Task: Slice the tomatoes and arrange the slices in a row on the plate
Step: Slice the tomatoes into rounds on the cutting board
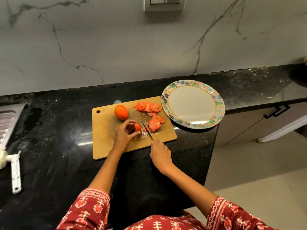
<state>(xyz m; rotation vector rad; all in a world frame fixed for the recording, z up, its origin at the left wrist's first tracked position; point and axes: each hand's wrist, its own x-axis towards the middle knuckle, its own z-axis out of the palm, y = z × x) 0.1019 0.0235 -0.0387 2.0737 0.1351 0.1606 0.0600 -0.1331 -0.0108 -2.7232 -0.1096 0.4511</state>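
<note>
A wooden cutting board (106,143) lies on the black counter. My left hand (123,135) grips a partly cut tomato (137,127) on the board. My right hand (160,153) holds a knife (146,127), its blade resting just right of that tomato. A whole tomato (121,112) sits at the board's back. Two heaps of slices lie on the board: one at the back right (147,107), one nearer (155,123) beside the blade. A round plate (192,103) with a coloured rim stands to the right of the board, with nothing on it.
The black counter (58,130) ends at a corner just right of the plate, with floor and a cabinet door (259,123) beyond. A white tool (15,171) lies at the far left, next to a metal sink drainer (8,122). A marble wall backs the counter.
</note>
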